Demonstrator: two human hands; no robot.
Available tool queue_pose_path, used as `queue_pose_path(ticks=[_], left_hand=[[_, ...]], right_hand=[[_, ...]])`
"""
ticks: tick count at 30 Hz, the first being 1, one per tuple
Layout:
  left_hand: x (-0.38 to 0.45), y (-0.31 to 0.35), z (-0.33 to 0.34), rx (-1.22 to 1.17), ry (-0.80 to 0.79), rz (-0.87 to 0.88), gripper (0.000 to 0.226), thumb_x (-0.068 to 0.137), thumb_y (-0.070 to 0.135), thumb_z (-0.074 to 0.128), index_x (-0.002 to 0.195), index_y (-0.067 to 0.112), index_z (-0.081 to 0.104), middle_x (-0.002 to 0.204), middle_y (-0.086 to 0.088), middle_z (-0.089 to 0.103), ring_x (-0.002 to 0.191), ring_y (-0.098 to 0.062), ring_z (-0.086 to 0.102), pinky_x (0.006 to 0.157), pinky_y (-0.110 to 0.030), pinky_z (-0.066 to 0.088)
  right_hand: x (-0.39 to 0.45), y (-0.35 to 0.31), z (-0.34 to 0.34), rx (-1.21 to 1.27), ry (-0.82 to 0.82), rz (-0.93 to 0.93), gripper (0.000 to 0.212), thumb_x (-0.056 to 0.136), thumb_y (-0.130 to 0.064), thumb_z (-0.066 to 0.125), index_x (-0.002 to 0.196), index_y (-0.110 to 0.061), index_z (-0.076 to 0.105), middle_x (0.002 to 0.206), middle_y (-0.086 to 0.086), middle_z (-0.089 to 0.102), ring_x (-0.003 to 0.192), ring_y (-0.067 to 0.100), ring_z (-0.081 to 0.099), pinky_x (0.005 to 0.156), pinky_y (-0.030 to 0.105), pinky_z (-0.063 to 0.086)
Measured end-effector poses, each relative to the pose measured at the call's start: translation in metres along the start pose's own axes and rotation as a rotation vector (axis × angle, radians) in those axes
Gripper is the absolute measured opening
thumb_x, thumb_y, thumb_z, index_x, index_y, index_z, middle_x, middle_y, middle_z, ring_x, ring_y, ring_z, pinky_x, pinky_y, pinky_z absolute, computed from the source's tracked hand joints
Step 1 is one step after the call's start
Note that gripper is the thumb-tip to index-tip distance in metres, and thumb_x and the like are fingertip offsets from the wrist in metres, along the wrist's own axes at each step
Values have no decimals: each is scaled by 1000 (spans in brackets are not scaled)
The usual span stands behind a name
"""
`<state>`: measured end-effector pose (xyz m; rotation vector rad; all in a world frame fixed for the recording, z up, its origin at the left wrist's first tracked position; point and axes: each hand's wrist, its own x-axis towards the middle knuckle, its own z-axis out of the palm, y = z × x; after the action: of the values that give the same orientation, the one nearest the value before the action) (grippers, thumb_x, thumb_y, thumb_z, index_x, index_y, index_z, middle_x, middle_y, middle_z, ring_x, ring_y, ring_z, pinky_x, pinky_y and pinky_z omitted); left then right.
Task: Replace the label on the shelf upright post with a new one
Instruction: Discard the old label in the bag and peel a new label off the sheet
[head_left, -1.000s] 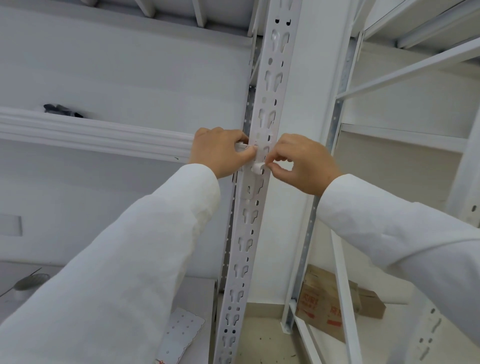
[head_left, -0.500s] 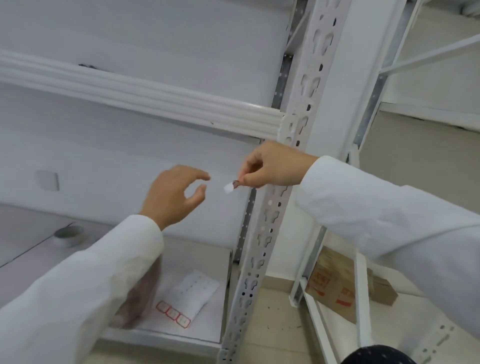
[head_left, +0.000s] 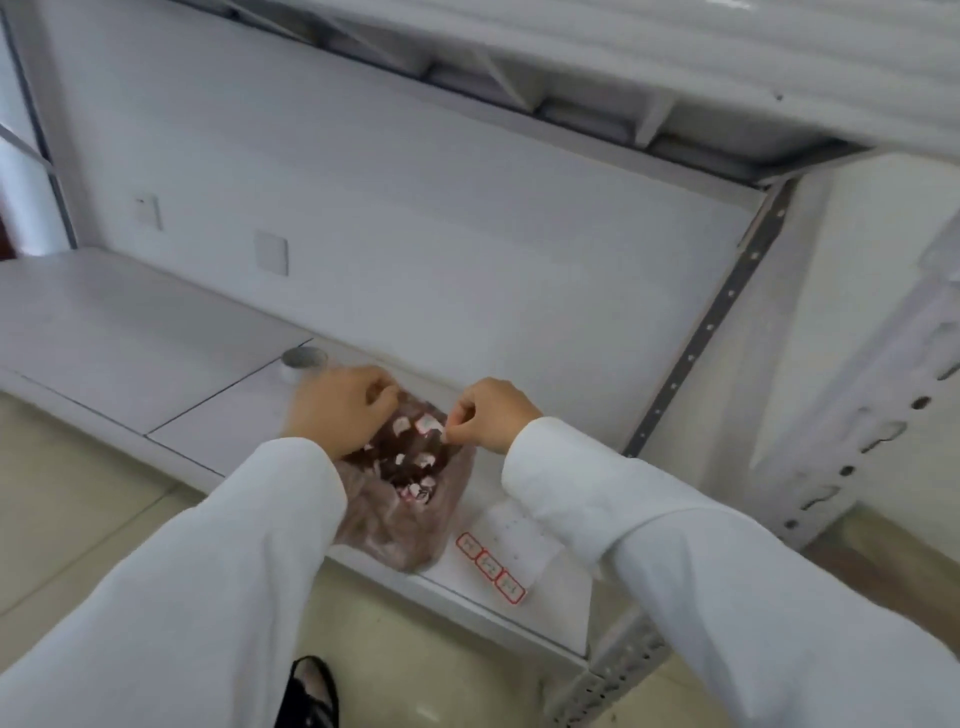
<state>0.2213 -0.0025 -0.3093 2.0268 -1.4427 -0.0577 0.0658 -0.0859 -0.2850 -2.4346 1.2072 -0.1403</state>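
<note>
Old label: a small white scrap (head_left: 448, 432) pinched at the fingertips of the right hand (head_left: 485, 415), held over the open mouth of the bag; blurred, so any print on it cannot be read.
Right hand: fingers curled in, thumb and forefinger closed on the scrap, just above the bag's right rim.
Left hand: (head_left: 340, 408) curled over the bag's left rim, seemingly gripping the plastic; the fingertips are partly hidden, so the exact grasp is not clear.
Bag: a thin, pinkish-brown see-through plastic bag (head_left: 400, 514) lying on the lower shelf, mouth open upward, with many white and red-edged label scraps (head_left: 415, 467) inside.
New labels: a white backing sheet (head_left: 511, 540) lies flat on the shelf just right of the bag, partly under the right sleeve; three red-bordered labels (head_left: 489, 565) sit in a row along its front edge.
Upright post: the white slotted post (head_left: 878, 415) stands at the far right, well apart from both hands.
Shelf edges: the lower shelf (head_left: 130, 332) has its front lip just below the bag and the sheet; the upper shelf (head_left: 675, 67) overhangs at the top.
Open room: bare shelf stretches left of the bag, apart from a roll of tape (head_left: 304, 361) near the left hand; the back panel behind the hands is bare.
</note>
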Motion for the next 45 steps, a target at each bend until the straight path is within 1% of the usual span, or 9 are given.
queue_pose_path(ticks=[3,6,13,22,26,30,35,42,45], left_hand=[[0,-14,8,34,-36,-29,25,90,32,47,101,23,67,105,-5,72,101,-28,63,83,-34,45],[4,-22,14,56,-73,-51,25,89,33,44,100,27,65,104,-3,71,99,-28,62,82,-33,44],[7,-14,23,21,-121,-79,25,88,31,44,99,26,66,104,2,70,97,-25,61,85,-34,44],[9,3,32,12,-170,-76,29,90,30,42,105,23,65,114,0,66,107,-26,57,89,-34,40],[11,9,37,-1,-186,-68,28,90,29,43,106,23,65,114,-2,67,108,-25,57,87,-32,38],[13,16,43,11,-218,-44,27,90,31,42,104,23,64,111,0,67,107,-25,57,94,-36,38],[15,18,51,19,-259,-16,25,90,31,41,96,23,63,106,1,68,101,-24,60,90,-37,42],[16,23,51,22,-275,-26,25,90,32,42,98,23,64,103,0,68,100,-24,60,88,-35,41],[14,31,49,21,-311,12,23,90,32,43,97,23,64,100,1,69,98,-22,61,89,-35,44]], right_hand=[[20,5,31,10,-5,15,11,74,-14,69,80,-6,72,92,8,73,77,18,62,62,23,46],[32,10,53,21,12,21,13,73,-14,68,79,-2,68,93,11,72,88,27,64,75,34,51],[46,21,69,28,-26,4,15,86,-14,59,90,-18,73,107,2,68,97,20,61,83,26,42],[47,55,57,132,304,128,12,82,-24,57,80,-16,65,86,2,69,79,19,59,74,31,47],[38,105,63,-35,76,341,24,83,-29,55,74,-7,58,75,13,56,75,28,57,61,30,40],[21,130,105,-154,-179,505,67,79,-55,60,128,-10,49,130,11,55,117,29,52,91,34,43],[14,132,165,-213,-246,556,82,69,-63,63,127,-9,42,128,9,46,120,29,43,92,39,43],[-4,138,169,-270,-97,400,22,91,-17,47,107,-9,58,117,10,56,107,29,53,81,34,44],[-8,141,145,-184,-122,396,15,88,-24,50,76,-15,55,104,12,65,97,31,60,69,27,38]])
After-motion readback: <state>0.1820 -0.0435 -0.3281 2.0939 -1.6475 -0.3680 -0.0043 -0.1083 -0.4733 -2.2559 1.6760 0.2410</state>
